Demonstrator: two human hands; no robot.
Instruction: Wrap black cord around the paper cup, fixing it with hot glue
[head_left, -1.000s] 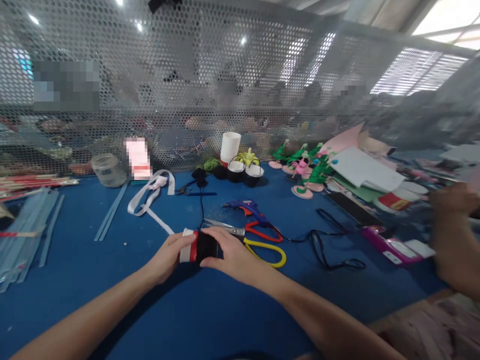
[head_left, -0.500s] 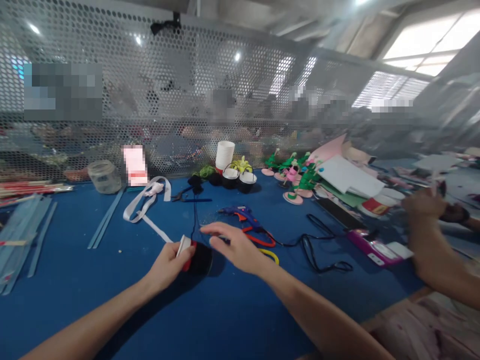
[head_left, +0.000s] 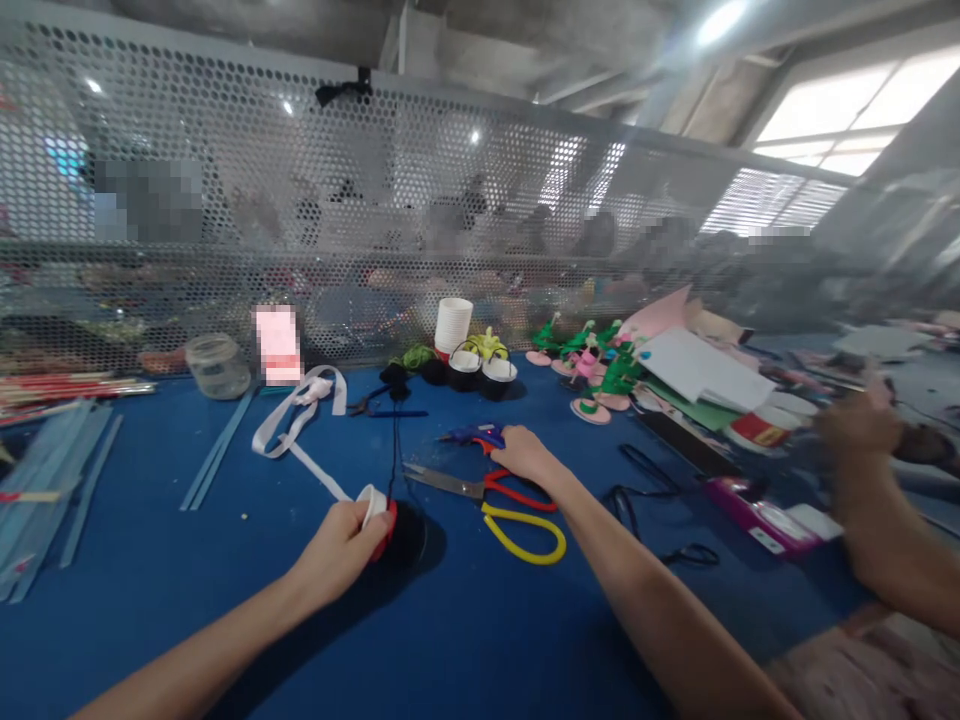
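My left hand point(head_left: 341, 545) is closed on a small cup wrapped in black point(head_left: 397, 530), with a white rim and a red band, lying on its side on the blue table point(head_left: 247, 590). A black cord runs from it toward the back. My right hand point(head_left: 523, 452) has reached forward and closes over the handle of the blue glue gun point(head_left: 472, 435). The red and yellow scissors point(head_left: 510, 500) lie just in front of that hand.
White ribbon point(head_left: 296, 420), a plastic jar point(head_left: 216, 365), a stack of white cups point(head_left: 454, 325), black-wrapped cups point(head_left: 480, 372) and green craft figures point(head_left: 600, 365) sit along the mesh wall. Papers and a pink packet point(head_left: 750, 500) lie right, near another person's hand point(head_left: 855, 440). Blue strips point(head_left: 52, 470) lie left.
My right hand left the black cup and moved forward to the glue gun. My left hand stayed on the cup. The camera tilted up slightly.
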